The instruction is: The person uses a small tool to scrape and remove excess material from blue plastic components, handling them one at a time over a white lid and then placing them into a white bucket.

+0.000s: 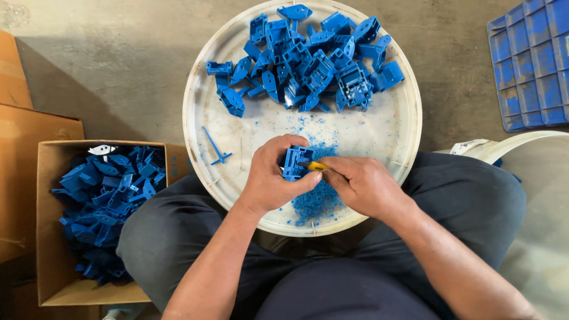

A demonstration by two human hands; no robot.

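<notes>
My left hand [274, 178] grips a small blue plastic moulded part [294, 162] over the near side of a round white tray [204, 136] that rests on my lap. Held in my right hand [363, 185] is a small yellow-handled tool [315, 166], whose tip touches the part. Blue plastic shavings [317, 201] lie heaped on the tray just under both hands. A pile of several similar blue parts [308, 62] fills the far half of the tray. One thin blue sprue piece [214, 148] lies alone at the tray's left.
An open cardboard box [50, 237] holding several blue parts [104, 201] stands on the floor at my left. A blue plastic crate [530, 65] lies at the upper right. Part of a white bucket rim [515, 145] shows at the right. More cardboard [29, 127] lies far left.
</notes>
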